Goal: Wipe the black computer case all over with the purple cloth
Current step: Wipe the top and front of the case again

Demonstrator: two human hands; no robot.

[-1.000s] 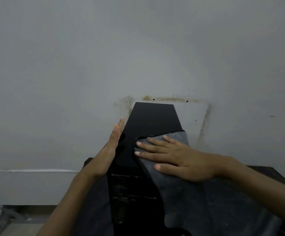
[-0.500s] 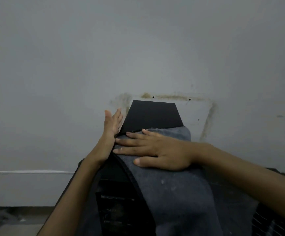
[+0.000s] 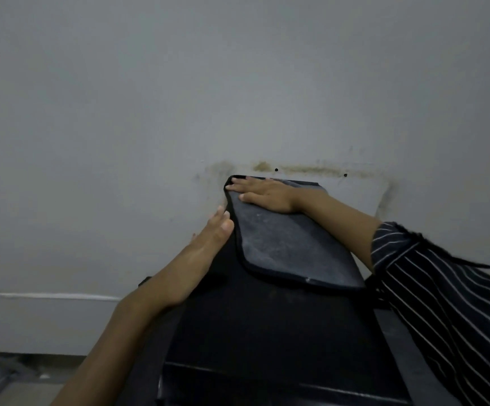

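My right hand (image 3: 264,194), flat and open, presses the purple cloth (image 3: 290,244) onto the black computer case (image 3: 267,323) at centre frame; my open left hand (image 3: 208,238) braces its side.

Right arm: dark sleeve (image 3: 443,294), thin white stripes. Left arm (image 3: 138,326): bare.

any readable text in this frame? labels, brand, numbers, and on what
None readable. The black computer case shows no visible logo or label. The cloth under the right hand is plain. The wall has only stains and two small dark holes. The striped sleeve has no lettering.
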